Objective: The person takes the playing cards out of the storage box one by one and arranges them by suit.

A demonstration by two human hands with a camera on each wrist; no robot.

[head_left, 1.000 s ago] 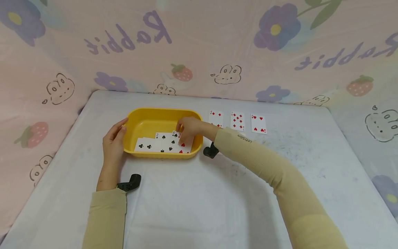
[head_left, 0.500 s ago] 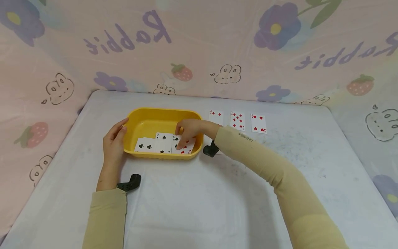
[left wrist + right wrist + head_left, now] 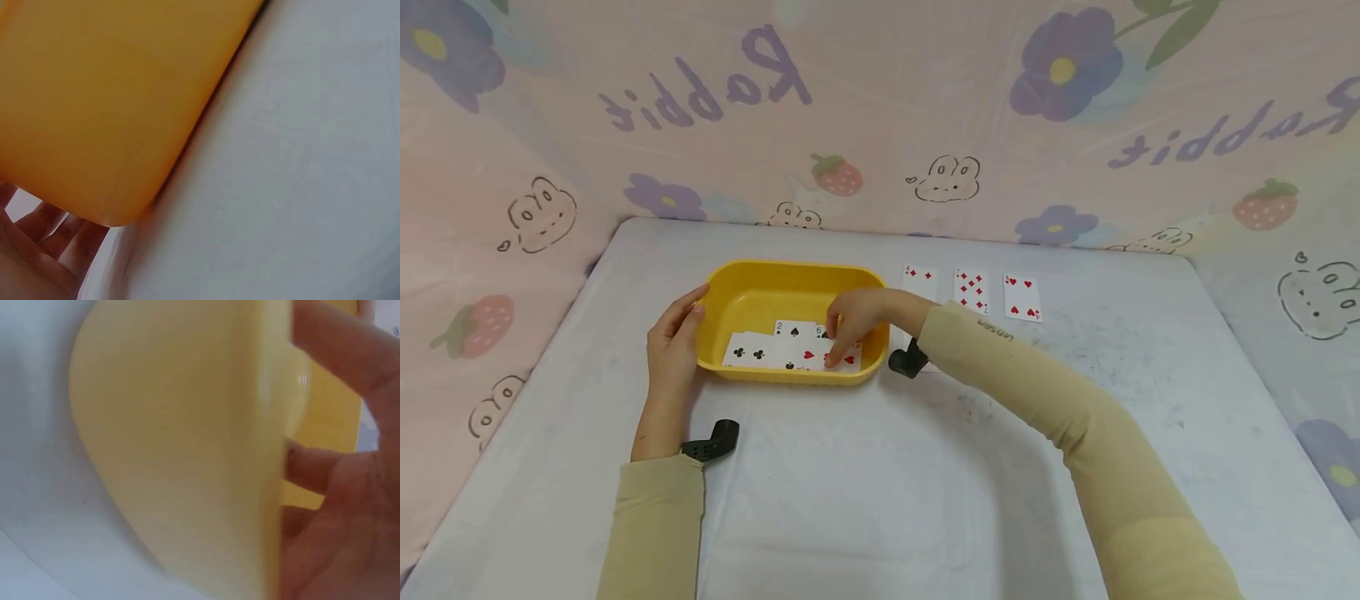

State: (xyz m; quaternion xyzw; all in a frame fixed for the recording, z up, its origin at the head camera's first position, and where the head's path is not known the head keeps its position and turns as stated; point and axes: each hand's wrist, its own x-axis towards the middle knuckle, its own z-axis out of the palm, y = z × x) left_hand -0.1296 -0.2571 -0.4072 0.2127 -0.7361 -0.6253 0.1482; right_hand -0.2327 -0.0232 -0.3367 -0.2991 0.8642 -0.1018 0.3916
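In the head view a yellow plastic basin (image 3: 778, 377) stands on the white-covered table. My left hand (image 3: 673, 342) holds its left end, thumb at the rim and fingers outside the wall; the left wrist view shows those fingers (image 3: 59, 234) beside the yellow wall. My right hand (image 3: 859, 315) reaches over the right end, digits spread apart, one tip touching a hearts card (image 3: 808, 357). Next to it lie a two of spades (image 3: 793, 329) and a clubs card (image 3: 748, 350), overlapping. The right hand partly covers a six of spades (image 3: 820, 331).
Right of the basin, a four of diamonds (image 3: 920, 279), a seven of diamonds (image 3: 972, 292) and a four of hearts (image 3: 1022, 297) lie face up in a row. Another card is mostly hidden under the right wrist. A printed curtain (image 3: 880, 108) rises behind the table.
Inside the basin the hearts card under my right hand has slid left and now covers part of the spades cards. My left hand has stayed on the basin.
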